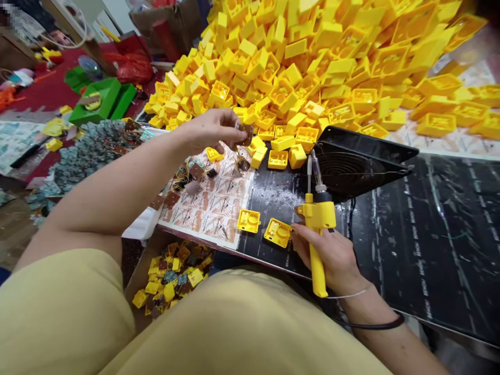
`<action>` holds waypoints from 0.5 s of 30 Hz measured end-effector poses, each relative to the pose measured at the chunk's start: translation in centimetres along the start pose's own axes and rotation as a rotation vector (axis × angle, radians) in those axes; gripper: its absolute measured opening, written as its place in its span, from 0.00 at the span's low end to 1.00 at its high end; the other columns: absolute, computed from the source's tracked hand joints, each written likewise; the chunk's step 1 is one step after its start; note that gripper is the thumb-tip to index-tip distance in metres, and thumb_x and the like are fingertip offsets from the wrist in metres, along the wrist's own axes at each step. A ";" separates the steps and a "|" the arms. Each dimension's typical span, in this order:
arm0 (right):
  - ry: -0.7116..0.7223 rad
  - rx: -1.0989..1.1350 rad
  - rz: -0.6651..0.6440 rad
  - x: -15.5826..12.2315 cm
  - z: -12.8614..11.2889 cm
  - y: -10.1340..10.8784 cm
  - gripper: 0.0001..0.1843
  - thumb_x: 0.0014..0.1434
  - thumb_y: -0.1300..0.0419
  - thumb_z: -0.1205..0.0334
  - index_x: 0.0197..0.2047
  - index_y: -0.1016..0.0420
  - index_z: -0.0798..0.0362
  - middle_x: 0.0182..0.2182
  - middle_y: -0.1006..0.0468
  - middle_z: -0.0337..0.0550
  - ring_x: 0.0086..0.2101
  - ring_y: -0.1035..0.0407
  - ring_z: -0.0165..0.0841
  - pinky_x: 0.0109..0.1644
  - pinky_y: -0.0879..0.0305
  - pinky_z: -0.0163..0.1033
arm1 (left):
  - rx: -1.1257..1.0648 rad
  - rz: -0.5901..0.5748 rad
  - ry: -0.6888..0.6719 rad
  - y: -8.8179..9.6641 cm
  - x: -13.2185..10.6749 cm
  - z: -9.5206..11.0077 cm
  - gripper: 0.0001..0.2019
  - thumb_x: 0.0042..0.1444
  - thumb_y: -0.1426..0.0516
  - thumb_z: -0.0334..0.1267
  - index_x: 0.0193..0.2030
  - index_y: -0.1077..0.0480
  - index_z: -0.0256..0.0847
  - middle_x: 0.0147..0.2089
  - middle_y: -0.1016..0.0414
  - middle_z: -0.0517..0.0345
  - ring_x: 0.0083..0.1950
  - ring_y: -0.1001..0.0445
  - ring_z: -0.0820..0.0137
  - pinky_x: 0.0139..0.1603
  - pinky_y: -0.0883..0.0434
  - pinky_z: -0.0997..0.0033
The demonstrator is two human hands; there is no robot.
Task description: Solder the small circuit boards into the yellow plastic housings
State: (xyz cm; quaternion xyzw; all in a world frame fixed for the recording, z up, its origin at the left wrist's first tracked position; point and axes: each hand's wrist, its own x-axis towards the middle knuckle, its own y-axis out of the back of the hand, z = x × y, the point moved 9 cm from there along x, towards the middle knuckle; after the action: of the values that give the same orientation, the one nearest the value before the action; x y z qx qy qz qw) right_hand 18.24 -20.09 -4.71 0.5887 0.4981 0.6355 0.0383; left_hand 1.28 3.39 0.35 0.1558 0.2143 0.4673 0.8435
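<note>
My left hand [213, 130] is raised over the table and pinches a small brown circuit board [245, 134] with thin wires hanging from it. My right hand [332, 255] grips a yellow soldering iron [318, 229], its metal tip pointing up and away, near the black fan. Two open yellow plastic cases [249, 220] [277, 232] lie on the black mat just left of my right hand. More small boards and wires [191, 174] rest on the printed sheet under my left hand.
A huge heap of yellow plastic cases [312, 57] fills the far side. A black fan [347, 164] sits on the black mat [429, 234]. A box of assembled parts [172, 278] is by my knee. Green trays [103, 99] and a pile of boards [89, 151] lie left.
</note>
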 end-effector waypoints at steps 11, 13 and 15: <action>-0.009 -0.005 0.006 -0.5 0.0 0.0 0.16 0.60 0.37 0.71 0.51 0.32 0.52 0.26 0.29 0.34 0.24 0.37 0.26 0.33 0.39 0.32 | -0.059 0.225 -0.138 0.1 -1.9 1.0 0.06 0.50 0.39 0.33 0.30 0.35 0.39 0.31 0.28 0.61 0.39 0.24 0.69 0.44 0.27 0.66; -0.009 -0.009 0.008 -0.5 0.0 0.0 0.17 0.59 0.37 0.70 0.51 0.32 0.52 0.26 0.28 0.34 0.25 0.36 0.26 0.33 0.38 0.32 | 0.080 0.224 -0.119 -0.4 -1.4 -0.1 0.07 0.48 0.38 0.32 0.27 0.34 0.38 0.28 0.30 0.61 0.38 0.24 0.69 0.47 0.28 0.63; -0.012 -0.017 0.008 -0.5 0.1 0.1 0.18 0.59 0.37 0.70 0.52 0.32 0.51 0.25 0.29 0.34 0.25 0.35 0.27 0.33 0.37 0.32 | 0.101 0.255 -0.126 -0.4 -1.0 -0.6 0.07 0.47 0.38 0.31 0.27 0.34 0.38 0.27 0.31 0.62 0.37 0.25 0.69 0.48 0.29 0.63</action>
State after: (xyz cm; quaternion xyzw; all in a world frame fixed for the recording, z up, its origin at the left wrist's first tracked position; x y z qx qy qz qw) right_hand 18.49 -20.41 -5.05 0.5942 0.4900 0.6363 0.0436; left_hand 0.81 2.34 -0.14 0.2528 0.1629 0.5485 0.7802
